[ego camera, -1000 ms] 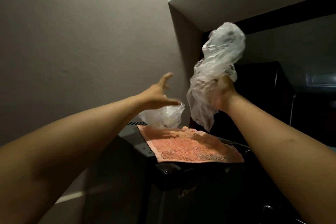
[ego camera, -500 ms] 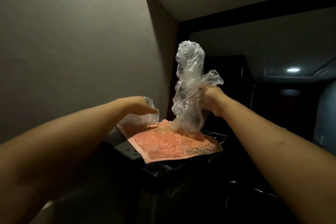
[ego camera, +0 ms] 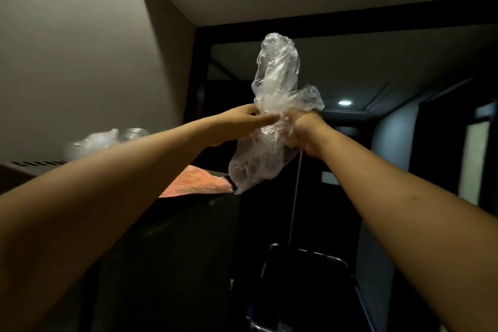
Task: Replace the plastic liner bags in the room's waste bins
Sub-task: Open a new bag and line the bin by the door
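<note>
Right now the clear plastic liner bag [ego camera: 272, 116] is hanging in mid-air between both outstretched arms, well above the far right corner of the dark cabinet top. It is crumpled, one end puffing upward above the hands, the other drooping down toward the cabinet's corner. The right hand [ego camera: 305, 132] is gripping it around the middle, fingers curled tight into the plastic. The left hand [ego camera: 242, 121] is reaching in from the side, its fingers [ego camera: 265, 119] lying fairly straight and close together, tips touching the bag just beside the right fist; whether they are pinching any plastic I cannot tell.

Below the bag, a pink towel [ego camera: 196, 183] is lying flat on the dark cabinet [ego camera: 35, 166], running up to its right edge. Further back along the cabinet's left side, another bundle of clear plastic [ego camera: 107, 140] is sitting blurred against the wall. Lower right, a dark chair back [ego camera: 304, 291] with a shiny rim is showing. Beyond the hands, a round ceiling light [ego camera: 345, 102] is glowing in the dim room behind the dark door frame.
</note>
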